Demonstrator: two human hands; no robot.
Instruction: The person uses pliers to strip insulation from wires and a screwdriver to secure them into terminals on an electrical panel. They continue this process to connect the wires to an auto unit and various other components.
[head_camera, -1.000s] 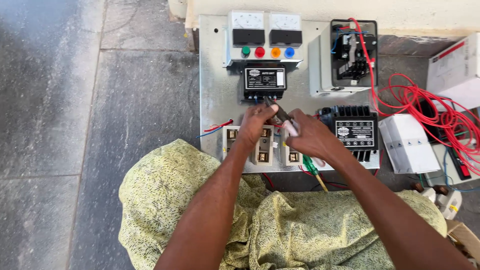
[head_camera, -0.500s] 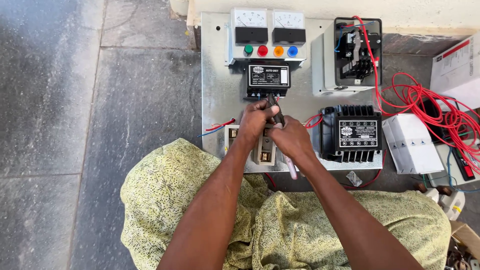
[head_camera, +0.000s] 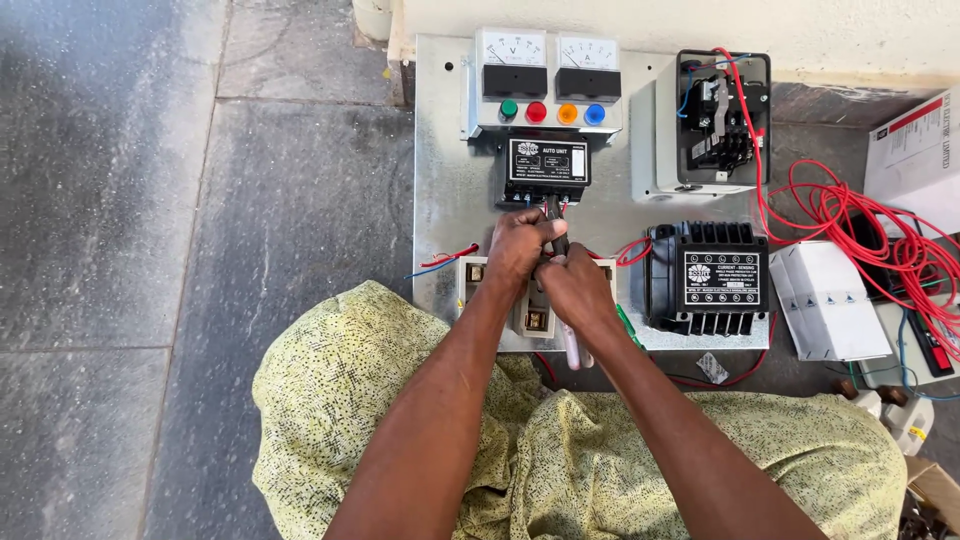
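Both hands clamped together, left hand (head_camera: 517, 245) and right hand (head_camera: 573, 290), fingers pinching thin, springy wires (head_camera: 553, 212) under a black control box (head_camera: 546, 164); best gripped near stripped ends.

Both bare forearms reach forward and converge just below the small black rectangular control unit (head_camera: 546, 170). The left hand (head_camera: 520, 247) is curled, fingers pinched together. The right hand (head_camera: 574, 290) sits touching it, knuckles up, fingers closed.
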